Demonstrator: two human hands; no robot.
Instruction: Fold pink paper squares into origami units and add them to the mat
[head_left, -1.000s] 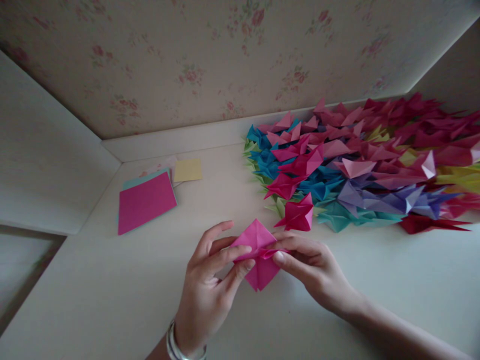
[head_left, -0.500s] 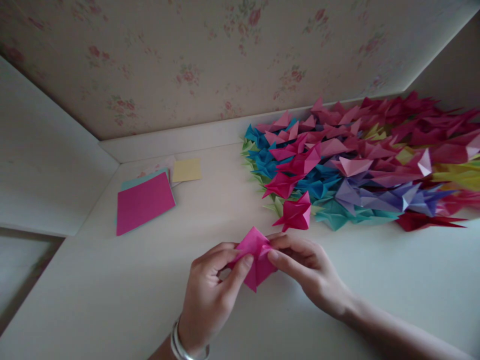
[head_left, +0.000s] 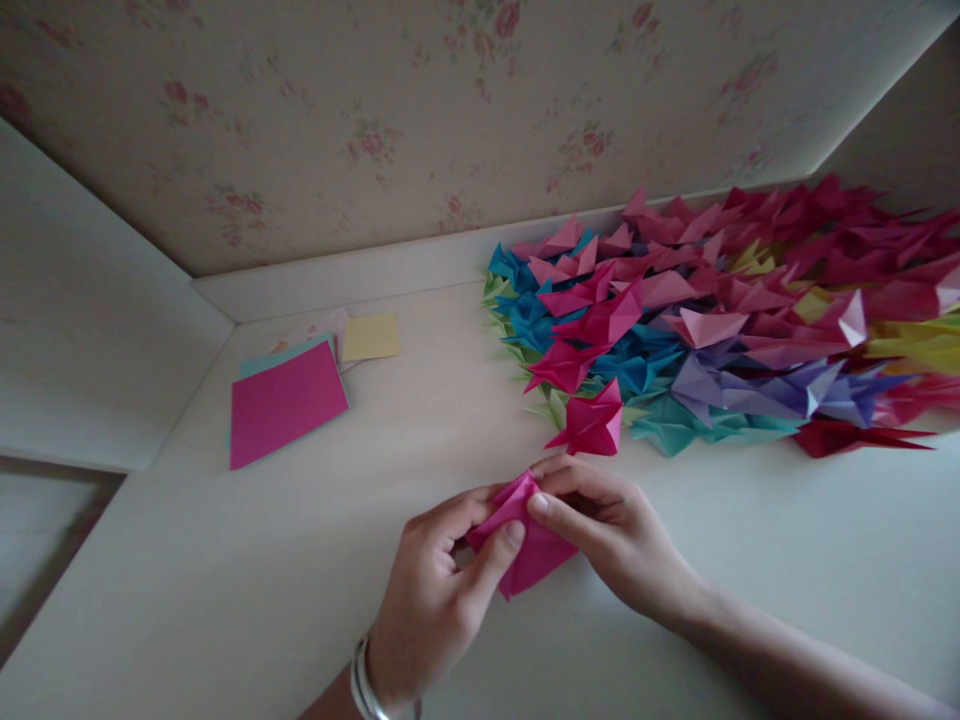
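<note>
A pink sheet of origami paper, partly folded, is held just above the white table between both hands. My left hand pinches its left side, thumb on top and fingers behind. My right hand grips the upper right edge, its thumb pressing near the top corner. The fingertips behind the paper are hidden. Just beyond my right hand lies a finished magenta paper crane, the nearest of the folded pieces.
Many folded paper cranes in pink, blue, purple, green and yellow crowd the table's right back. At the left lies a stack of magenta paper over turquoise sheets, beside a small yellow square. A flowered wall stands behind.
The pink paper has turned and its top corner has folded down under my right thumb. My left hand has shifted slightly to the right with it.
</note>
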